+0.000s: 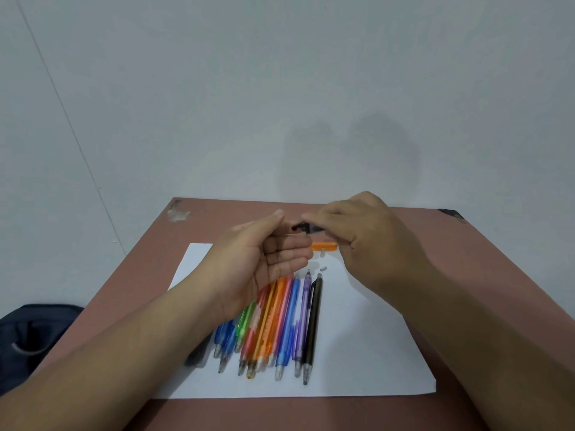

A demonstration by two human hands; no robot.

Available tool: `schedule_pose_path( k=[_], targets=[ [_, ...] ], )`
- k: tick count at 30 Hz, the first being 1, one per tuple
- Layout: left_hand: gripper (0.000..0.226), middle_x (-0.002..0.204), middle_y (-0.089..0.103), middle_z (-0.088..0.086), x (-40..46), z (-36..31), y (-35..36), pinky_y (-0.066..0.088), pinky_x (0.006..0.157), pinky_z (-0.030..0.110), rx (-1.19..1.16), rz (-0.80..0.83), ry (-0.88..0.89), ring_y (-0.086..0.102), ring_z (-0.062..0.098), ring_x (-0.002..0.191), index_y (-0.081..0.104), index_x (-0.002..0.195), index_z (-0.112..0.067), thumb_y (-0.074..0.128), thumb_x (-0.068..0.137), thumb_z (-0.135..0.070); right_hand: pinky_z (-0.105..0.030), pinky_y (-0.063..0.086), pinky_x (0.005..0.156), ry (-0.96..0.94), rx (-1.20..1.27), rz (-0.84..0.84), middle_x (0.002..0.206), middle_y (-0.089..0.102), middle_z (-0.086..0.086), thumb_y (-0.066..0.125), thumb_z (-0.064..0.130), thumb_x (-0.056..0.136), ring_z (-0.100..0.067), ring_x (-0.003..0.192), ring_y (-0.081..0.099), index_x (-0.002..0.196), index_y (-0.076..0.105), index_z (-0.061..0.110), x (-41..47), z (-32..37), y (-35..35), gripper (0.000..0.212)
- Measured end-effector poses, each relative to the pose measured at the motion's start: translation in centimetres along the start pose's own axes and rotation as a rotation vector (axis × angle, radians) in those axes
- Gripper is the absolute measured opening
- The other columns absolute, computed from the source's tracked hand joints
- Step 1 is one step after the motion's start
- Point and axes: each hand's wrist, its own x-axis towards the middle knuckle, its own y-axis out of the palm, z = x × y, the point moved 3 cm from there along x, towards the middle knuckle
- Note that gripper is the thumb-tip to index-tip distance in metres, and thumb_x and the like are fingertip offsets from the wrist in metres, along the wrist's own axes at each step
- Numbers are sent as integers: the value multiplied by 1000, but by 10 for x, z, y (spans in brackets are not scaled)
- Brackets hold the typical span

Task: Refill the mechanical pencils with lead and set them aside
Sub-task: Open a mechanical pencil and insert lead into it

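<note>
On the table (435,244), above the white paper (357,337) where the row of pencils (280,321) lies, the left hand (264,259) is open, palm up, and the right hand (357,231) pinches a small black lead case (303,227) just beside its fingertips.

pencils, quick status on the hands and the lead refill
Right hand grips black pencil. Left hand open, palm up under it. Coloured pencils lie in a row on paper. Nothing blocking.
</note>
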Motion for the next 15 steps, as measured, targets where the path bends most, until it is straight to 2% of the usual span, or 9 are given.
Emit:
schedule_pose_path(
  k=[1,2,5,6,9,10,13,14,15],
  targets=[
    [37,107,73,24,0,0,0,62,74,30,2,0,-2,73,30,98,63,116,2,52,102,-31,-44,57,67,-26,-3,-12,106,72,2,64,-2,90,-22,89,56,143,55,28,-1,0,0,61],
    [38,107,73,24,0,0,0,62,75,30,9,1,-3,73,30,99,63,117,2,52,102,-31,-43,57,67,2,4,4,103,71,2,64,1,92,-21,87,57,148,48,32,-1,1,0,65],
    [40,108,73,23,-1,-1,0,62,77,30,13,9,-5,73,30,100,63,119,2,51,102,-33,-38,56,69,170,102,55,97,62,0,59,15,99,-18,83,56,150,-3,61,0,1,1,92],
    [40,109,73,23,-1,-1,0,62,77,30,14,10,-5,73,30,100,63,119,1,51,102,-33,-38,56,70,169,96,55,100,63,0,59,14,99,-19,84,56,151,-2,61,0,-1,2,92],
    [39,108,73,24,-1,-1,1,62,75,30,1,5,-8,73,30,99,61,119,2,52,102,-32,-44,57,71,-5,17,27,109,71,1,64,2,92,-21,91,57,148,47,33,0,0,0,66],
    [39,108,73,24,-1,-1,1,62,75,30,0,5,-9,73,31,99,60,119,3,52,102,-32,-44,57,71,-14,5,41,108,71,1,63,3,92,-21,91,58,148,48,33,0,0,1,65],
    [41,108,73,24,-1,-1,1,62,74,30,0,6,-13,73,31,99,60,120,4,52,102,-32,-38,57,71,160,100,74,103,64,0,59,12,98,-19,86,57,153,7,58,1,1,2,88],
    [41,108,73,24,-1,-1,1,62,74,30,-1,4,-11,73,31,99,60,120,4,52,102,-32,-39,57,70,142,85,59,103,66,0,61,9,97,-20,88,58,154,14,54,2,0,2,87],
    [41,107,73,25,-1,-1,1,62,74,30,-2,3,-9,73,31,98,60,120,4,52,102,-31,-42,58,69,86,47,58,105,69,0,65,3,92,-22,91,58,153,33,43,1,0,3,79]
  ],
)
